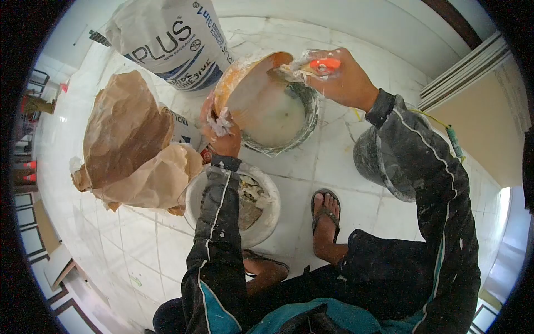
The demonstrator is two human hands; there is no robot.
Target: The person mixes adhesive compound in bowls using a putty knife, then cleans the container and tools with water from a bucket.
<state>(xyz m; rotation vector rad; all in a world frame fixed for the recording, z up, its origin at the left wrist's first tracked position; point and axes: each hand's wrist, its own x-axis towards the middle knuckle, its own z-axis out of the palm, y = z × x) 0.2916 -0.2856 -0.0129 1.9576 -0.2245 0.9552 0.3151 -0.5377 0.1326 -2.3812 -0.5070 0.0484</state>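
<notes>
My left hand (222,129), smeared with white paste, grips the near left rim of an orange bowl (257,83). The bowl is tilted over a dark bucket (312,119) of cloudy, whitish water (281,119). In my right hand (347,78) is what looks like a paintbrush (324,64) with an orange-ended handle. Its wet working end is at the bowl's upper right rim; white paste coats my right fingers. Below my left forearm stands a white bucket (268,222) with greyish, lumpy material inside, partly hidden by the sleeve.
A white tile adhesive bag (172,47) stands at the back left. An opened brown paper bag (125,128) is nearer on the left. A dark bucket (370,158) is partly behind my right sleeve. Stacked panels (473,106) line the right. My sandalled foot (326,220) rests on white tiles.
</notes>
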